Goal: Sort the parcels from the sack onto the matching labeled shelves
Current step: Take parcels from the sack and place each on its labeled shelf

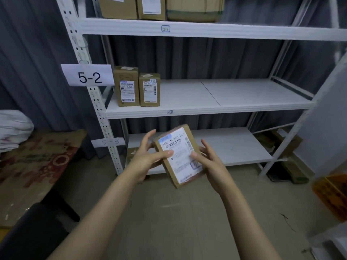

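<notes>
A small brown cardboard parcel (181, 162) with a white shipping label is held in the air in both hands, tilted, with its label facing up towards the camera. It is in front of the lowest white shelf (234, 145) of a white metal shelving rack (96, 101). The left hand (148, 158) has the parcel in its grip at the left edge, thumb pressed on the label and fingers behind. The right hand (210, 163) grasps the right edge the same way, thumb on the label. On the middle shelf (225, 96), two upright brown cardboard boxes (128, 87) stand side by side at the left end, just beside a large white paper sign reading "5-2" (88, 75) fixed to the rack's post. The top shelf (206, 30) carries a small tag reading "5-1" (165, 28) and several larger brown cartons (150, 7). To the left, a crumpled white bundle (13, 128) lies on a surface covered with printed brown cardboard (37, 162). At the right edge is a blurred orange crate (332, 196).
</notes>
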